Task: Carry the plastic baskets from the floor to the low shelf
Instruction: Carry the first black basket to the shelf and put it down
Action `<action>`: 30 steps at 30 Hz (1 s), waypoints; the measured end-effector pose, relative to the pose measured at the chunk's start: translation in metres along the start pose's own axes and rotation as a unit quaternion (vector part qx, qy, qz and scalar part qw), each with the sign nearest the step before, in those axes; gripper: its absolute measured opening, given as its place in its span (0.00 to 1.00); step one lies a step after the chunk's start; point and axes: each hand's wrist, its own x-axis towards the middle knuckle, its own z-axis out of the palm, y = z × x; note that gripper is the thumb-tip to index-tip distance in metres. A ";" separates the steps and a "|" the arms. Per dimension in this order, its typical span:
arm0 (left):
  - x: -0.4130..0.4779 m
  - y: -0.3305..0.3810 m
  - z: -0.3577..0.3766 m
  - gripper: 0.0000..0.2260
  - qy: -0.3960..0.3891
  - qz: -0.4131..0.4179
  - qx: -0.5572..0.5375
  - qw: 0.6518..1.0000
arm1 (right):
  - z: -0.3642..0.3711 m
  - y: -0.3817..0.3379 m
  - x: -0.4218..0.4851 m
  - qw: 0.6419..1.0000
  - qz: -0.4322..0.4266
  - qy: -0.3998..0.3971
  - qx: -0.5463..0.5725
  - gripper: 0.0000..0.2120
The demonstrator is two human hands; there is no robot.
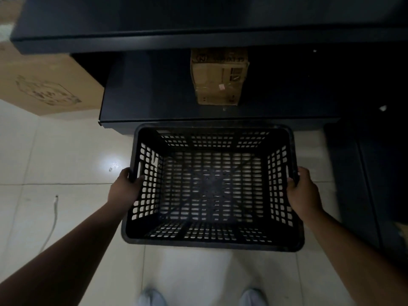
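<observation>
A black plastic basket (212, 238) with slotted walls and floor is held level in front of me, above the pale tiled floor. It is empty. My left hand (127, 185) grips its left rim near the handle slot. My right hand (303, 191) grips the right rim the same way. The basket's far edge reaches the front lip of the dark low shelf (154, 107), which lies just beyond it.
A small cardboard box (218, 80) stands on the low shelf under a dark upper shelf (154, 38). A large cardboard box (44, 85) sits on the floor at left. Dark furniture (364, 173) stands at right. A white cable (54, 217) lies on the tiles. My shoes (152, 297) show below.
</observation>
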 end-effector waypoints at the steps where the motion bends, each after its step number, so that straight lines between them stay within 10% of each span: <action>1: -0.005 0.006 -0.006 0.25 0.001 0.008 0.004 1.000 | -0.008 -0.007 -0.004 1.000 -0.012 -0.013 -0.020 0.20; 16: -0.265 0.140 -0.280 0.33 0.156 0.315 -0.016 0.936 | -0.237 -0.286 -0.199 0.939 -0.342 -0.046 -0.015 0.36; 30: -0.633 0.017 -0.574 0.30 0.388 0.177 -0.136 0.894 | -0.360 -0.500 -0.559 0.786 -0.599 -0.143 0.053 0.38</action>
